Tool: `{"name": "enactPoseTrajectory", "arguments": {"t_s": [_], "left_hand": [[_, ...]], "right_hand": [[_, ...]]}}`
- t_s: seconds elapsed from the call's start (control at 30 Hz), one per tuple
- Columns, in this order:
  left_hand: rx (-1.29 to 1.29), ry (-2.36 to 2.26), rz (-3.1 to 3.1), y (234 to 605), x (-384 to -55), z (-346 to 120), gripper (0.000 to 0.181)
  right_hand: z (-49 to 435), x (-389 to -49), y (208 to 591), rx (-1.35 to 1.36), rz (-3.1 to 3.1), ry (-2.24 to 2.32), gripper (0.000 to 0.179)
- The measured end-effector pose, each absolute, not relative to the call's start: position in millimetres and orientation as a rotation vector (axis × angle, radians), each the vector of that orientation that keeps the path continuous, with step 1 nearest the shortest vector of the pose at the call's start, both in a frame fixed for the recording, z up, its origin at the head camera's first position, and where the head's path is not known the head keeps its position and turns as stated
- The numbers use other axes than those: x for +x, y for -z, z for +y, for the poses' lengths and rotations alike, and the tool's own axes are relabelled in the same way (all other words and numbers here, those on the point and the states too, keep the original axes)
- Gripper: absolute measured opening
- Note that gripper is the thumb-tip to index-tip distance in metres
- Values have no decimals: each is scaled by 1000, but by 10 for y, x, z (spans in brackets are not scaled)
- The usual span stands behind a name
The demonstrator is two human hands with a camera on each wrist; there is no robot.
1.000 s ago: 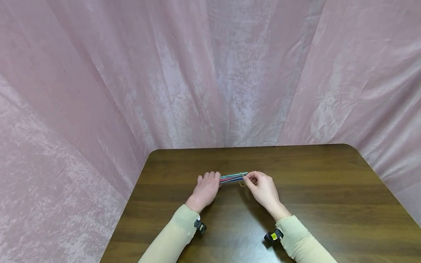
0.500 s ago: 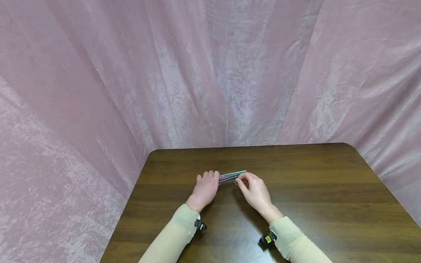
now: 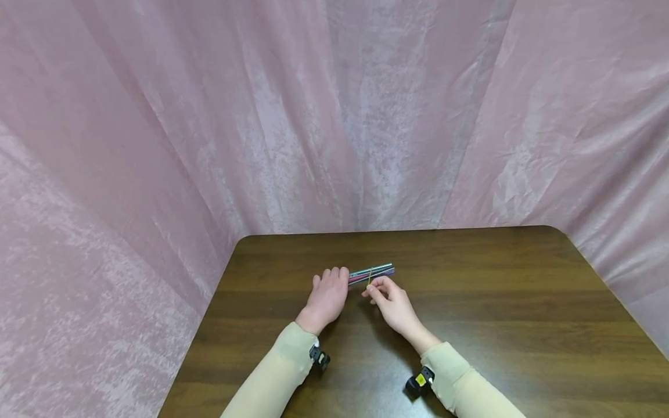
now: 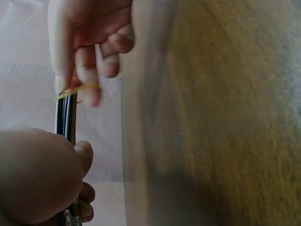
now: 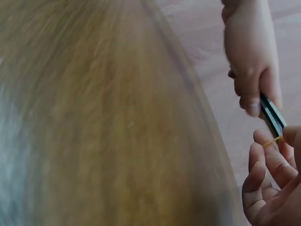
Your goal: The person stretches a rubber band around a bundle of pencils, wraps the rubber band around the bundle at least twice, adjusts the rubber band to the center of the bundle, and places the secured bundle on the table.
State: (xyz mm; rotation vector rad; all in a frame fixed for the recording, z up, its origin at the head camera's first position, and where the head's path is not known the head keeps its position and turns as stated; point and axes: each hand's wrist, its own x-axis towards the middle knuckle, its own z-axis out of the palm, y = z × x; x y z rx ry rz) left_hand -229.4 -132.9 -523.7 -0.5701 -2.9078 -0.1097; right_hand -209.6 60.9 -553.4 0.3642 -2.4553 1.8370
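My left hand (image 3: 326, 299) grips a bundle of thin, shiny pencils (image 3: 384, 269) in teal, pink and dark blue, pointing to the right. A yellow rubber band (image 4: 87, 87) loops round the bundle beyond that hand. Thumb and fingers of my right hand (image 3: 394, 307) pinch the band, stretched toward the near side of the bundle. In the right wrist view the band (image 5: 273, 141) runs from the dark bundle (image 5: 273, 117) across the right fingers. The left palm hides the other half of the pencils.
Both hands are above a brown wooden table (image 3: 502, 290) with rounded far corners. Behind and beside it hangs a pink velvet curtain (image 3: 292, 116). A small black camera sits on each wrist, the left camera (image 3: 320, 357) and the right camera (image 3: 420, 380).
My right hand has moved left along the bundle, bringing the rubber band closer to the left hand. More of the pencils' right ends shows now. The left hand has barely moved.
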Motion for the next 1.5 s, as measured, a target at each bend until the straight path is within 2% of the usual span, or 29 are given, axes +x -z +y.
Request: {"name": "enactPoseTrajectory", "arguments": {"t_s": [0.13,0.3,0.4,0.6,0.93,1.17,1.3,1.4,1.5], "left_hand": [[-591,193,-2956,5179,-2325,-1353,24],[-596,277,-2964,5172,-2346,-1391,22],[-580,315,-2974,5171,-2342,-1390,20],[-582,314,-2994,5169,-2323,-1381,20],[-621,497,-2999,5101,-2308,-1391,19],[-489,486,-3028,5137,-2340,-1405,21],[-348,507,-3028,5190,-2368,-1440,22],[-278,540,-3027,5214,-2380,-1453,22],[-215,582,-3020,5211,-2380,-1458,22]], "right_hand": [[622,-2099,5549,406,-2541,-1673,13],[601,-2036,5489,711,-2606,-870,17],[564,-1987,5434,831,-2504,-618,16],[546,-1961,5381,897,-2435,-688,12],[588,-2023,5474,725,-2491,-971,18],[523,-1930,5331,967,-2389,-837,15],[490,-1884,5254,1068,-2233,-1160,16],[485,-1873,5236,1026,-2101,-1725,7],[462,-1884,5229,853,-1889,-2329,26]]}}
